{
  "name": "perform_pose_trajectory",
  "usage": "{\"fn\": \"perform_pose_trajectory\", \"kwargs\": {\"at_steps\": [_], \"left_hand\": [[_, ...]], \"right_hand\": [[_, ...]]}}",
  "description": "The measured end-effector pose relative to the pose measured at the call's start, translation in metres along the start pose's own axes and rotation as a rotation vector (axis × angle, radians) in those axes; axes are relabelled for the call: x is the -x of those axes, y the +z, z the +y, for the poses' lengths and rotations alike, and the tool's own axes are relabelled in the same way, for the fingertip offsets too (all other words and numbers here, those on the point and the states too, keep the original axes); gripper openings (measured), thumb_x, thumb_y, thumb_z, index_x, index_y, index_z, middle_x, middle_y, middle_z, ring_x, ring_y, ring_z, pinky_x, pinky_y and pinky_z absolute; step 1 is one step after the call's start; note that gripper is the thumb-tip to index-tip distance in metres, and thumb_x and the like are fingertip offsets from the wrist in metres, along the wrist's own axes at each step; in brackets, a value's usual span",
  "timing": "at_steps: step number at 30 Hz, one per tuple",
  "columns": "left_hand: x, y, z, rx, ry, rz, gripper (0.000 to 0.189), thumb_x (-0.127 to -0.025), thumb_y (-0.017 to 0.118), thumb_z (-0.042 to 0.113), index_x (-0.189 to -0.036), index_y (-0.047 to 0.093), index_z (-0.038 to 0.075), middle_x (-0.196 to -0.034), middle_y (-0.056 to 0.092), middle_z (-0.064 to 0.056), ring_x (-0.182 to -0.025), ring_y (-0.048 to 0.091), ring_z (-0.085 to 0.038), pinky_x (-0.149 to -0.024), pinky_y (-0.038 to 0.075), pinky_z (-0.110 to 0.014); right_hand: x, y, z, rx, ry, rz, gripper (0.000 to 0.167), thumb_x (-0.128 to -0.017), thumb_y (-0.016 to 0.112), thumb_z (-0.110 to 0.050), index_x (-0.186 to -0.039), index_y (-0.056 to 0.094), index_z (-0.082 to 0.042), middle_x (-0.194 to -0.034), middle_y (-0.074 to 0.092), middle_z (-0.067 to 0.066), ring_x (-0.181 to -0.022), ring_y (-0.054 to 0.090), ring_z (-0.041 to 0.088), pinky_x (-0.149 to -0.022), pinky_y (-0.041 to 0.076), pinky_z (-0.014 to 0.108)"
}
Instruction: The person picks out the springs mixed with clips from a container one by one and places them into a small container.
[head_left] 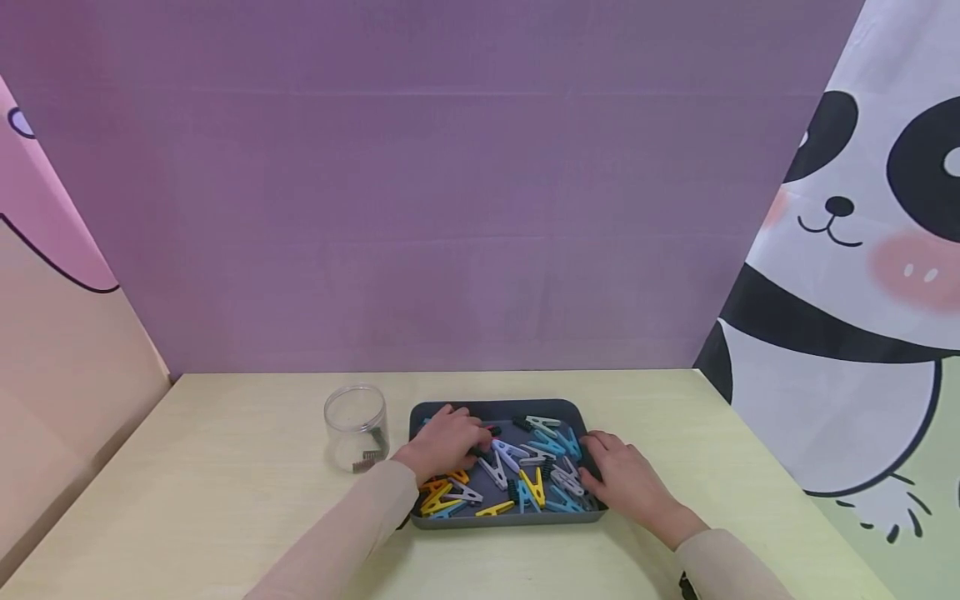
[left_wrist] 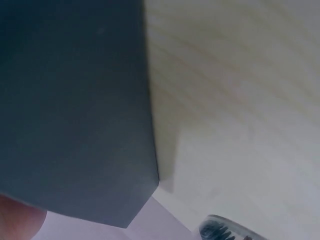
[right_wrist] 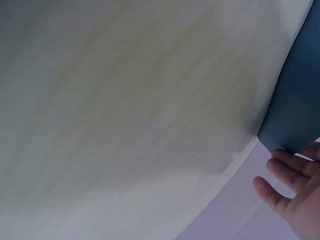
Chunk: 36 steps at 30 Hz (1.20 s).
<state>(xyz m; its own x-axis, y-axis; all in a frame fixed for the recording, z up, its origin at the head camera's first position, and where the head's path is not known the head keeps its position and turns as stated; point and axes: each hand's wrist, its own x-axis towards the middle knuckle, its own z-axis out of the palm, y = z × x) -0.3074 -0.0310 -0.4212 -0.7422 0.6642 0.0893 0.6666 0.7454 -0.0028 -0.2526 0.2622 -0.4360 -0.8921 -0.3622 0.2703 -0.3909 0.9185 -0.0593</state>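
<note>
A dark grey tray (head_left: pixel 495 522) full of plastic clothes pegs lies on the table. In the head view my left hand (head_left: pixel 448 440) reaches over its left side, fingertips down among the pegs beside a black peg (head_left: pixel 477 452); I cannot tell whether they pinch it. One left fingertip (left_wrist: pixel 19 220) shows under the tray wall in the left wrist view. My right hand (head_left: pixel 626 475) rests at the tray's right rim, thumb towards the pegs. In the right wrist view the fingers (right_wrist: pixel 290 172) are loosely extended against the outer wall. Yellow pegs (head_left: pixel 533 487) and blue pegs (head_left: pixel 567 442) lie around.
Left of the tray stands a clear round jar (head_left: pixel 356 437) with a few dark pegs inside. The pale wooden table (head_left: pixel 247 467) ends at a purple backdrop (head_left: pixel 450 208). A printed panda panel (head_left: pixel 840 317) flanks the right side.
</note>
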Motion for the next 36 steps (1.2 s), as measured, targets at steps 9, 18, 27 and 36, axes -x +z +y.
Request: {"fn": "perform_pose_trajectory", "kwargs": {"at_steps": [9, 18, 27, 36], "left_hand": [[0.002, 0.000, -0.004, 0.058, -0.010, 0.001, 0.019, -0.093, 0.084, 0.021, -0.113, 0.082, 0.021, -0.111, 0.079, 0.006, -0.094, 0.058, -0.013, -0.082, 0.040, -0.025], [0.004, 0.000, -0.010, 0.079, -0.016, 0.011, 0.017, -0.093, 0.084, 0.021, -0.110, 0.081, 0.021, -0.107, 0.079, 0.006, -0.096, 0.060, -0.014, -0.087, 0.045, -0.030], [0.007, -0.005, -0.014, 0.054, -0.014, 0.051, 0.015, -0.093, 0.084, 0.023, -0.107, 0.081, 0.020, -0.104, 0.077, 0.006, -0.100, 0.063, -0.017, -0.097, 0.051, -0.039], [0.014, -0.017, -0.015, 0.055, -0.015, 0.073, 0.019, -0.094, 0.082, 0.021, -0.113, 0.080, 0.019, -0.109, 0.078, 0.003, -0.105, 0.064, -0.020, -0.100, 0.051, -0.041]], "right_hand": [[0.000, -0.001, -0.001, -0.004, -0.003, 0.013, 0.039, -0.094, 0.077, -0.016, -0.125, 0.066, 0.005, -0.130, 0.068, 0.024, -0.122, 0.066, 0.041, -0.097, 0.057, 0.057], [0.000, 0.000, 0.000, -0.004, -0.008, 0.018, 0.039, -0.094, 0.077, -0.016, -0.124, 0.066, 0.006, -0.129, 0.068, 0.025, -0.121, 0.066, 0.042, -0.097, 0.057, 0.058], [0.000, 0.001, 0.002, -0.001, -0.014, 0.036, 0.038, -0.093, 0.077, -0.015, -0.123, 0.066, 0.006, -0.127, 0.068, 0.026, -0.120, 0.066, 0.042, -0.095, 0.058, 0.058], [0.001, 0.002, 0.002, 0.006, -0.021, 0.039, 0.038, -0.093, 0.077, -0.015, -0.122, 0.067, 0.006, -0.126, 0.069, 0.025, -0.118, 0.067, 0.041, -0.094, 0.059, 0.057]]}}
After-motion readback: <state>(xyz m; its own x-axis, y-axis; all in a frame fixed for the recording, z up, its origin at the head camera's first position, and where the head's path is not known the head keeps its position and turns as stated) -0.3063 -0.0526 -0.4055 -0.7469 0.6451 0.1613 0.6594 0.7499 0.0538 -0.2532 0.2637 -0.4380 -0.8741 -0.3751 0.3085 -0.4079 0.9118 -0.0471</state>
